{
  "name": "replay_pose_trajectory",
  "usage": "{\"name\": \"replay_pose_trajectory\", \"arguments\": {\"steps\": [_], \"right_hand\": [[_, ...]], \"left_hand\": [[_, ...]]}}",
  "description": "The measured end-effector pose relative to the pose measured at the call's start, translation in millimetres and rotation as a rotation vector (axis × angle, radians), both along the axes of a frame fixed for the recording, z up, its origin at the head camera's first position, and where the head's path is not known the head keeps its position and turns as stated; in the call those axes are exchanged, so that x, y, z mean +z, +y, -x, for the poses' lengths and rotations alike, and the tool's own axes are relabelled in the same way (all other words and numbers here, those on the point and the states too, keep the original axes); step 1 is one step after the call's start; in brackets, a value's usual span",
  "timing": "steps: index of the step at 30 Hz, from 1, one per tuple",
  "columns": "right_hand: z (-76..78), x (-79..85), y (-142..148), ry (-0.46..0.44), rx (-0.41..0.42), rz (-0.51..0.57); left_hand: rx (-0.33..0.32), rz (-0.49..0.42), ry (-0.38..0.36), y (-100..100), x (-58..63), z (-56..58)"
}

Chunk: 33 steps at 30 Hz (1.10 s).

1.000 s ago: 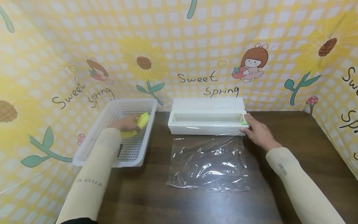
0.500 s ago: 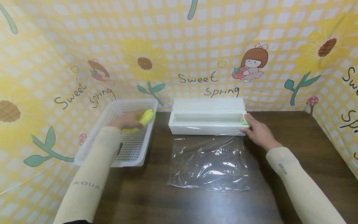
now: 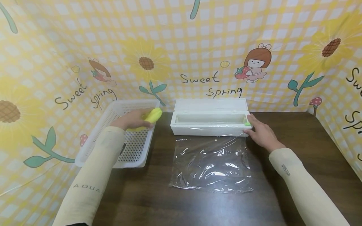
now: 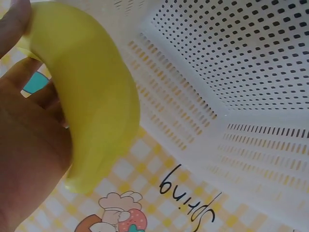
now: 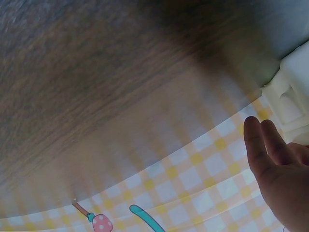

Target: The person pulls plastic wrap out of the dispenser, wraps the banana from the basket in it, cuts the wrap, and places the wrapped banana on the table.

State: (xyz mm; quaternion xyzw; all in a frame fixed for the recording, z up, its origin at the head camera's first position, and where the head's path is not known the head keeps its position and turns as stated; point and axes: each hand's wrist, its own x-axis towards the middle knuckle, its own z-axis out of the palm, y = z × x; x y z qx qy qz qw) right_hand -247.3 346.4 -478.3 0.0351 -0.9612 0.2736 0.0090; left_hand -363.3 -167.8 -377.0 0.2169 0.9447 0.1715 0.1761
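My left hand (image 3: 133, 119) grips a yellow banana (image 3: 154, 115) over the right rim of a white perforated basket (image 3: 130, 164). Close up in the left wrist view, the banana (image 4: 96, 96) lies between thumb and fingers, with the basket's holed wall beside it. My right hand (image 3: 264, 133) holds the right end of a white cling film box (image 3: 209, 130), thumb at the front, by a green piece (image 3: 247, 124). The box's lid stands raised at the back. From its front, a sheet of clear cling film (image 3: 212, 166) lies spread on the table.
The dark wooden table (image 3: 186, 210) bears everything. A yellow checked cloth (image 3: 198, 56) with printed flowers hangs behind and at both sides. Something small and dark (image 3: 123, 148) shows in the basket beside the left sleeve.
My left hand has lifted the banana from inside the basket and moved it right, to over the basket's right rim. The right hand, the box and the film have stayed in place.
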Motion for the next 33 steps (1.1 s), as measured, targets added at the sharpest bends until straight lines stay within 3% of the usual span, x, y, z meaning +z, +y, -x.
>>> {"name": "replay_pose_trajectory", "arguments": {"steps": [8, 20, 26, 33], "right_hand": [[-0.6, -0.8, 1.8, 0.004, 0.005, -0.005], [-1.9, -1.4, 2.6, 0.001, 0.004, -0.01], [-0.5, -2.0, 3.1, 0.007, 0.003, -0.011], [1.9, -2.0, 2.0, 0.017, 0.009, -0.013]], "left_hand": [[-0.008, 0.058, 0.036, 10.2, 1.3, -3.0], [-0.182, 0.025, 0.184, 40.3, -3.7, -3.4], [-0.205, 0.043, 0.216, 67.1, 1.7, -18.6], [-0.265, 0.049, 0.199, 101.0, -3.1, -37.4]]}}
